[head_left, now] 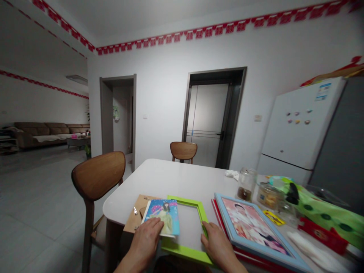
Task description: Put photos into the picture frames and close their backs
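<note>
My left hand [148, 237] holds a blue picture [172, 214] by its lower left edge. The picture shows a long-haired figure in a pale yellow-green dress. Beneath it, a brown frame backing board [133, 220] with metal clips pokes out at the left. A bright green picture frame [182, 250] lies on the table, its middle open to the white tabletop. The picture overlaps the frame's left side. My right hand [213, 239] has its fingers around the frame's right bar. The undersides of both hands are hidden.
At right, a light blue framed photo [253, 223] lies on a red item. Beyond it stand a glass jar [247, 184], a food container [269, 195] and a green bag [330, 216]. Wooden chairs [99, 176] stand left of and behind the white table [176, 176]. A refrigerator [298, 129] stands back right.
</note>
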Tool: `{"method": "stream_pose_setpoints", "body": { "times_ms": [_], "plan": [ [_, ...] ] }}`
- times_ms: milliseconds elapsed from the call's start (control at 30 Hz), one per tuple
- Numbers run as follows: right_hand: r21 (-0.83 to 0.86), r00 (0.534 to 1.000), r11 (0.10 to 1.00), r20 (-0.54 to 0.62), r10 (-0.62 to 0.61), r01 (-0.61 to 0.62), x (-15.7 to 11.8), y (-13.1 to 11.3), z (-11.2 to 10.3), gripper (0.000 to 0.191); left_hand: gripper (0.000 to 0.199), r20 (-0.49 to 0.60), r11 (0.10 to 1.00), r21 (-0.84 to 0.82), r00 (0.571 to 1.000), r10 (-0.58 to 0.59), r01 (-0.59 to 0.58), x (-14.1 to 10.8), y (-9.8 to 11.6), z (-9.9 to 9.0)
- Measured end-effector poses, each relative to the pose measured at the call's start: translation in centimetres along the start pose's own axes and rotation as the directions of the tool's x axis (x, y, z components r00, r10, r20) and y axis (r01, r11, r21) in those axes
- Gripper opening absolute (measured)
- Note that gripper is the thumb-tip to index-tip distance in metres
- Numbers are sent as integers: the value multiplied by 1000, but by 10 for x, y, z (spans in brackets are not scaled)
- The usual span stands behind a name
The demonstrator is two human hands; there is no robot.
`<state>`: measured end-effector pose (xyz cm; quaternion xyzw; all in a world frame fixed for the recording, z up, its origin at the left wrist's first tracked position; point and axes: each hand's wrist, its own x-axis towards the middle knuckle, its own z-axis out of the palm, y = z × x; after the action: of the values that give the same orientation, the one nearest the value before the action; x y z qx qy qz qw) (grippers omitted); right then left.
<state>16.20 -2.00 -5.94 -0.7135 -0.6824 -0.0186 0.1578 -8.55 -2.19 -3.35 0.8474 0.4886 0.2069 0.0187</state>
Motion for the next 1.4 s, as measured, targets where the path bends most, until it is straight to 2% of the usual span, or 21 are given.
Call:
{"method": "stream_pose_setpoints", "body": {
  "times_ms": [100,200,267,333,500,600,767,1100,1267,1333,1400],
  "plan": [
    [-8,1000,1000,-3,10,-10,1,-1,1,43,36,-133,1000,-12,991,25,-27,5,-4,-7],
    [-31,999,999,-25,27,-27,-1,-5,2,45,34,-281,998,-55,959,24,-41,12,-12,-14],
    [-25,1000,1000,-16,13,-13,-3,-8,1,45,31,-334,994,-97,942,7,-42,16,-15,-17],
    [-1,1000,1000,8,-8,8,-4,-10,0,45,29,-332,989,-137,943,3,-51,17,-16,-18],
    [36,1000,999,25,2,-3,-5,-9,-1,43,30,-201,966,-249,979,21,-72,11,-12,-13],
    [47,1000,999,27,4,-6,-3,-8,-1,43,31,-157,953,-297,988,10,-57,9,-10,-16],
    [52,1000,999,21,10,-11,-4,-9,-3,42,28,-159,941,-327,987,33,-85,10,-6,-28],
    [60,1000,998,19,6,-7,-4,-9,-2,41,29,-200,948,-299,979,50,-109,8,-3,-27],
    [40,1000,999,-23,-3,4,-4,-9,-2,41,27,-346,913,-397,937,-52,-96,12,2,-34],
    [60,997,998,-80,-10,15,-4,-12,-8,40,27,-385,868,-492,911,-147,-67,17,2,-37],
    [147,991,987,-124,-43,61,-5,-19,-16,38,26,-395,780,-625,877,-275,-37,23,1,-38]
  ]
}}
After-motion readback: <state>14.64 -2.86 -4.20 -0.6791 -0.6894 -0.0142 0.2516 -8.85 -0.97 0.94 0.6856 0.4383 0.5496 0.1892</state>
